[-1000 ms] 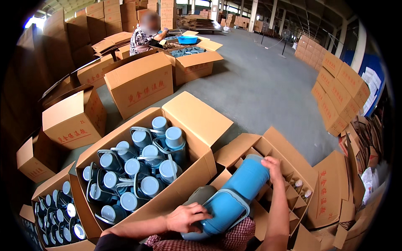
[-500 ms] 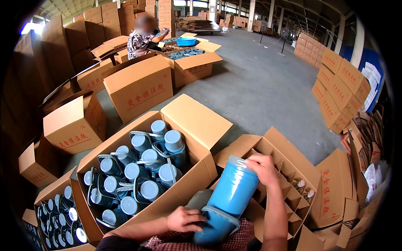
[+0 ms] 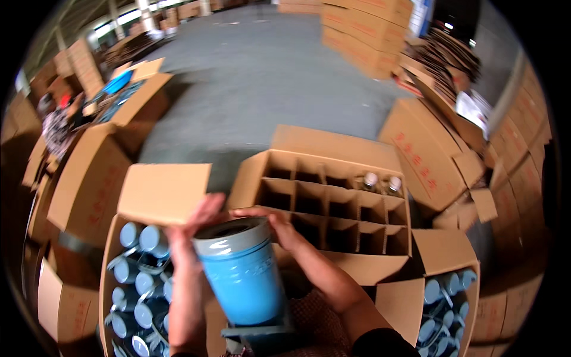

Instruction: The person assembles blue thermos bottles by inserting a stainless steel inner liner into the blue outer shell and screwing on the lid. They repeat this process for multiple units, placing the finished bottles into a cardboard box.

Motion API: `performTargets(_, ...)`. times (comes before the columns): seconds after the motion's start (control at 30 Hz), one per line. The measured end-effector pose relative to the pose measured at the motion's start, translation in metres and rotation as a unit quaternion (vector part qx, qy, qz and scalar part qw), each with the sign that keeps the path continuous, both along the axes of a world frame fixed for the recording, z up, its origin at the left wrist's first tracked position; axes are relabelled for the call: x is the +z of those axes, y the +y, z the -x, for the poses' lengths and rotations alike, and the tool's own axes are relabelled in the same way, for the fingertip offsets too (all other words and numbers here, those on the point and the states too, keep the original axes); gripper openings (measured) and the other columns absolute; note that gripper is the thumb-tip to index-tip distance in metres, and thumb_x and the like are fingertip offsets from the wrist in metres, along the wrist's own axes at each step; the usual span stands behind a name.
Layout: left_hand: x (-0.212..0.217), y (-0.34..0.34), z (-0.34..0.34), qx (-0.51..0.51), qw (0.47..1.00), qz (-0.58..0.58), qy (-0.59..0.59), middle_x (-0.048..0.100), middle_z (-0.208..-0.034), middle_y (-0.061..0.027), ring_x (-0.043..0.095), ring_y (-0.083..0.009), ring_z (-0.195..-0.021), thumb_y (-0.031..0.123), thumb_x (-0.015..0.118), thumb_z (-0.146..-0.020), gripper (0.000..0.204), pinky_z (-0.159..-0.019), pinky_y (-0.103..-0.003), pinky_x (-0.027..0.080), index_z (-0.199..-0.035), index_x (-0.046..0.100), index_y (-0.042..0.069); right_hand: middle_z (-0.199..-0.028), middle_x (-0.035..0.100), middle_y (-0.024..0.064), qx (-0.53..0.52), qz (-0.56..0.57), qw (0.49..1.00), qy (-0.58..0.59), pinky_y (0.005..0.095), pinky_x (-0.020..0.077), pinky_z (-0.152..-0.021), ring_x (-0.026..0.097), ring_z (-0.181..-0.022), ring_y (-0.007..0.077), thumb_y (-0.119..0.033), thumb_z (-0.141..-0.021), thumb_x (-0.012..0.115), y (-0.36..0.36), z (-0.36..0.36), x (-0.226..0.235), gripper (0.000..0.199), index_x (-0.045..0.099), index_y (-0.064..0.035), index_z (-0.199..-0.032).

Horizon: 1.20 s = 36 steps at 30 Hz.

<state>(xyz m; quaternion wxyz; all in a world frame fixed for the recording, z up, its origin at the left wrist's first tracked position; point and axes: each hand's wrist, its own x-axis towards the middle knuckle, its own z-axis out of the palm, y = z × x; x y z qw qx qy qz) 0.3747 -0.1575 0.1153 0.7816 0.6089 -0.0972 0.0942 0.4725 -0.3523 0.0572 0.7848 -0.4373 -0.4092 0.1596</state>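
Observation:
A shiny blue thermos jug (image 3: 241,273) stands in front of me, its grey-rimmed open end up and its handle end down near my lap. My right hand (image 3: 279,229) holds the rim, fingers reaching across its far side and thumb along the right. Beside the rim on the left is my left hand (image 3: 189,235), smeared by motion; whether it touches the jug is unclear. Behind the jug sits a divided carton (image 3: 333,259) with cardboard cells, two of which hold clear glass pieces with pale tops (image 3: 370,181).
At left, an open carton (image 3: 163,190) holds several blue jugs with grey tops (image 3: 146,282). Another carton of jugs (image 3: 443,297) stands at right. Stacked cartons (image 3: 363,38) and flattened cardboard (image 3: 443,62) lie farther off. A person (image 3: 56,128) is at the far left.
My view has swung to the right. The jug has come more upright, with its open end now showing. My left hand has moved from its lower part up beside the rim.

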Motion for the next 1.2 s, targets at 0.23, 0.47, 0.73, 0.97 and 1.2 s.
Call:
performTargets(0.23, -0.011, 0.042, -0.005, 0.005, 0.989, -0.058, -0.139, 0.058, -0.125, -0.0211, 0.051, -0.0379, -0.121, 0.052, 0.064, -0.082, 0.051, -0.107, -0.054, 0.030, -0.107, 0.064, 0.007, -0.129, 0.056, 0.0177, -0.018, 0.024, 0.999, -0.034, 0.0379, 0.0338, -0.107, 0.049, -0.125, 0.0264, -0.058, -0.090, 0.047, -0.011, -0.002, 0.093, 0.072, 0.056, 0.0041, -0.125)
performTargets(0.47, 0.067, -0.003, -0.052, 0.153, 0.958, -0.242, 0.014, 0.063, -0.072, -0.0113, 0.057, -0.0168, -0.066, 0.038, 0.056, -0.085, 0.045, -0.063, -0.027, 0.042, -0.086, 0.065, -0.006, -0.112, 0.065, 0.0124, -0.172, 0.247, 0.953, 0.043, 0.0337, 0.0460, -0.093, 0.058, -0.109, 0.0189, -0.017, -0.093, 0.056, 0.000, -0.049, -0.011, 0.028, 0.063, -0.0001, -0.113)
performTargets(0.73, 0.062, -0.011, -0.075, 0.058, 0.957, -0.281, -0.037, 0.066, -0.087, -0.0102, 0.064, -0.0222, -0.080, 0.017, 0.086, -0.059, 0.047, -0.073, -0.030, 0.049, -0.096, 0.065, 0.000, -0.104, 0.067, 0.0155, -0.561, 0.628, 0.538, 0.023, 0.0402, 0.0485, -0.090, 0.062, -0.101, 0.0349, -0.020, -0.075, 0.068, -0.213, -0.195, -0.066, 0.044, 0.062, -0.0119, -0.117)
performTargets(0.97, 0.047, -0.008, -0.078, 0.088, 0.968, -0.233, 0.041, 0.062, -0.074, -0.0048, 0.060, -0.0148, -0.070, 0.010, 0.080, -0.071, 0.021, -0.063, -0.027, 0.046, -0.082, 0.064, 0.000, -0.109, 0.063, 0.0179, -0.556, 0.691, 0.460, -0.030, 0.0433, 0.0479, -0.090, 0.059, -0.105, 0.0388, -0.004, -0.069, 0.065, -0.254, -0.194, -0.137, 0.057, 0.052, -0.0132, -0.123)
performTargets(1.2, 0.013, -0.012, -0.103, 0.099, 0.980, 0.121, 0.126, 0.065, -0.089, -0.0073, 0.060, -0.0159, -0.084, 0.027, 0.059, -0.090, 0.028, -0.080, -0.031, 0.048, -0.099, 0.062, 0.000, -0.103, 0.064, 0.0167, -0.562, 0.646, 0.507, -0.102, 0.0435, 0.0493, -0.083, 0.061, -0.095, 0.0370, -0.009, -0.056, 0.082, -0.249, -0.182, -0.059, 0.058, 0.061, -0.0140, -0.110)
